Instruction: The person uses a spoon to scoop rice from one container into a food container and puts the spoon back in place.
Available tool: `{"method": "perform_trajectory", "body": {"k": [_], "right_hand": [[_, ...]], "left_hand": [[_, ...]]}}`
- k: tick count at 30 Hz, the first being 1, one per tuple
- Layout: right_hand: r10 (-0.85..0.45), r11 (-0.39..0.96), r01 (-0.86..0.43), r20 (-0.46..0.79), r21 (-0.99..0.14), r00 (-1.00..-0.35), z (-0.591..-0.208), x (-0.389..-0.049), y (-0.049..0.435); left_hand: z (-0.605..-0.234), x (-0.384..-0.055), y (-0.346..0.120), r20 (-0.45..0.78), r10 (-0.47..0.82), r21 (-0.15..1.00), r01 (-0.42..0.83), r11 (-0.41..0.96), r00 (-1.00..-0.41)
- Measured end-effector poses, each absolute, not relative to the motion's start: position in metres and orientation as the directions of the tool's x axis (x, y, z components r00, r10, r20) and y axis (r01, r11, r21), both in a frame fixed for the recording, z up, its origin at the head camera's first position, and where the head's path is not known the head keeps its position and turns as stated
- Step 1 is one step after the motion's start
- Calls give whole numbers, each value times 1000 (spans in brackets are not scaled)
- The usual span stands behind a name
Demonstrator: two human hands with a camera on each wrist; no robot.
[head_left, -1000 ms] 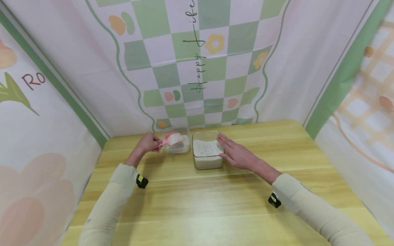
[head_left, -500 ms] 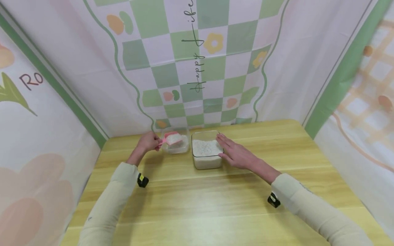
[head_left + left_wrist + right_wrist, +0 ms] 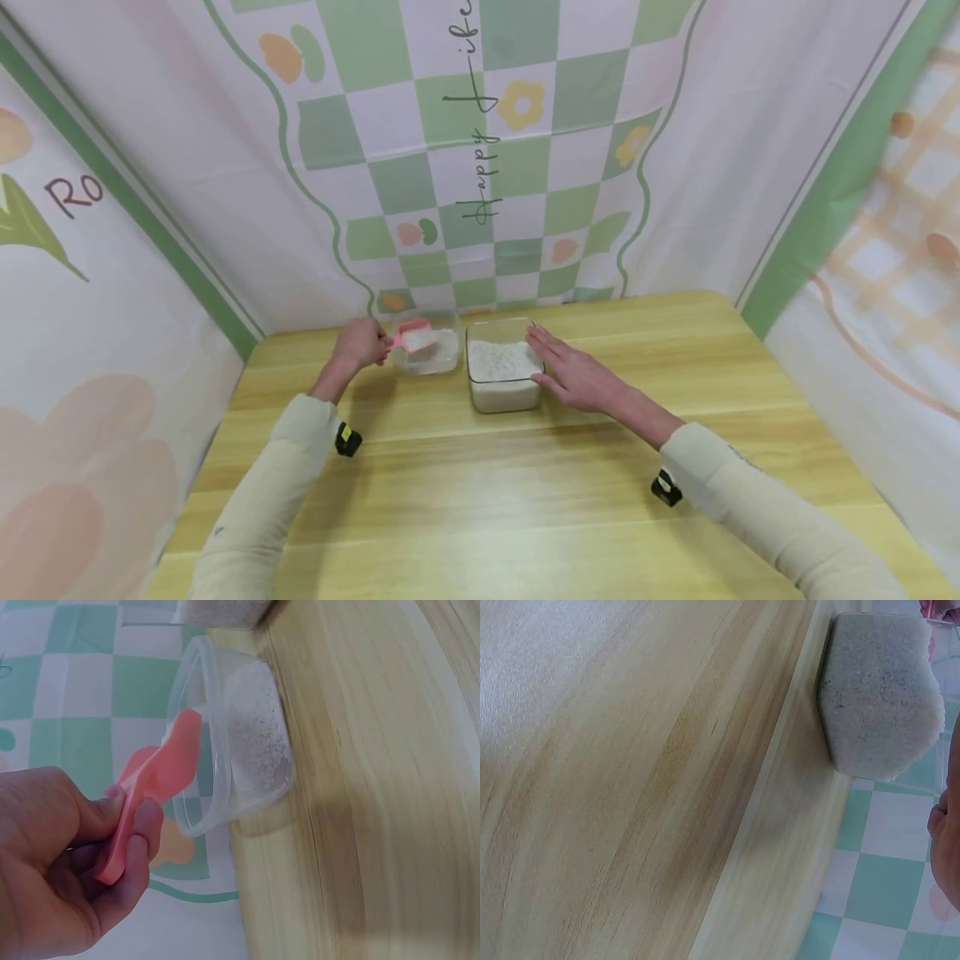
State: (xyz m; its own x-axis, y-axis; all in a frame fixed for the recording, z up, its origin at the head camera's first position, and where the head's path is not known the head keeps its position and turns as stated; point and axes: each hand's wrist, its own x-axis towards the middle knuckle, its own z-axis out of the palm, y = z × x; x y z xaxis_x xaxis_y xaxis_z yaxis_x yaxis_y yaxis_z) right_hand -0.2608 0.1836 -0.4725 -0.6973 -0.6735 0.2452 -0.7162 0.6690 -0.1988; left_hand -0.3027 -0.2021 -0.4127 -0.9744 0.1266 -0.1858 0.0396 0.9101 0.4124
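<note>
Scoop shift: since a second ago, we see the pink scoop (image 3: 180,761) slide a touch left and tip further over, with a smaller heap of grains in it.
Left hand: it goes left along with the scoop; we've got thumb and fingers of the left hand (image 3: 362,342) pinching the handle.
Right hand: pretty much unmoved; we see the right hand (image 3: 573,375) with its fingers straight, against the right side of the glass container. Hands are well apart.
Plastic tub: the clear plastic tub (image 3: 220,750) sits under the scoop's bowl, and we can see white grains (image 3: 255,727) inside, more visible than before.
Glass container: just right of the tub, our glass container (image 3: 506,381) is mostly full of whitish grains (image 3: 501,362).
Table: both containers stand near the back edge of the wooden table (image 3: 480,517).
</note>
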Motion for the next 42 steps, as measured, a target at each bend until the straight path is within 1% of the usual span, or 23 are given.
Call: {"method": "perform_trajectory", "body": {"k": [8, 15, 21, 32, 36, 42], "right_hand": [[-670, 676, -706, 224, -209, -708, -472, -261, 184], [-665, 683, -698, 214, -213, -716, -473, -260, 183], [-667, 682, -702, 219, -207, -712, -474, -261, 184], [-665, 681, -701, 221, -210, -713, -474, -261, 184], [-663, 683, -699, 221, -214, -715, -474, -261, 184], [-665, 680, -702, 227, -209, -712, -473, -261, 184]], "left_hand": [[-412, -302, -202, -175, 120, 347, 53, 936, -977], [-411, -300, -203, -111, 123, 324, 81, 942, -986], [-410, -299, -204, -92, 104, 304, 72, 950, -990], [-410, -299, -202, -29, 93, 225, 84, 971, -995], [-411, -299, -201, -11, 102, 187, 99, 977, -995], [-411, -298, -198, 50, 138, 87, 142, 986, -989]]}}
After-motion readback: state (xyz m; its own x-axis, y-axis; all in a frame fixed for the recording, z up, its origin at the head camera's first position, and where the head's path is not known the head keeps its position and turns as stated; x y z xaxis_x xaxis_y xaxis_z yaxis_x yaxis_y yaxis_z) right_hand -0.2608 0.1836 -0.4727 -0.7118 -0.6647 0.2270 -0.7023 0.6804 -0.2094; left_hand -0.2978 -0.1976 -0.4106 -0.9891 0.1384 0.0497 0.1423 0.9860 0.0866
